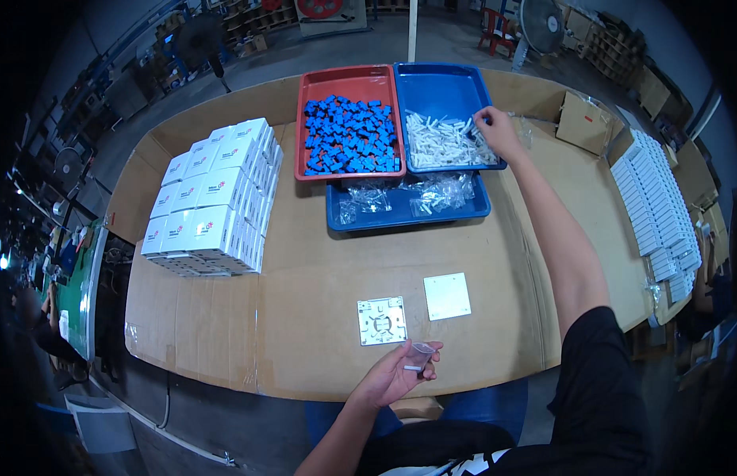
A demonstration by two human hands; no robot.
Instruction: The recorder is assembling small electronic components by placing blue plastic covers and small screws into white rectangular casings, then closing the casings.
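Near the front edge of the table, my left hand (394, 376) is closed around a small clear plastic bag (420, 354), with a short white piece showing at its bottom. My right hand (497, 132) reaches far out over the right side of a blue tray (436, 83). Its fingers are pinched together above a heap of small white plastic pieces (444, 143); what they hold, if anything, is too small to tell. Beyond my left hand lie an open white square plate with moulded inner parts (381, 320) and a plain white square cover (447, 297).
Left of the blue tray stands a red tray (305, 95) of small blue parts. Below both, another blue tray (345, 222) holds clear bags. White boxes (210, 202) are stacked at left, white square pieces (658, 210) at right. A low cardboard wall (249, 99) borders the table.
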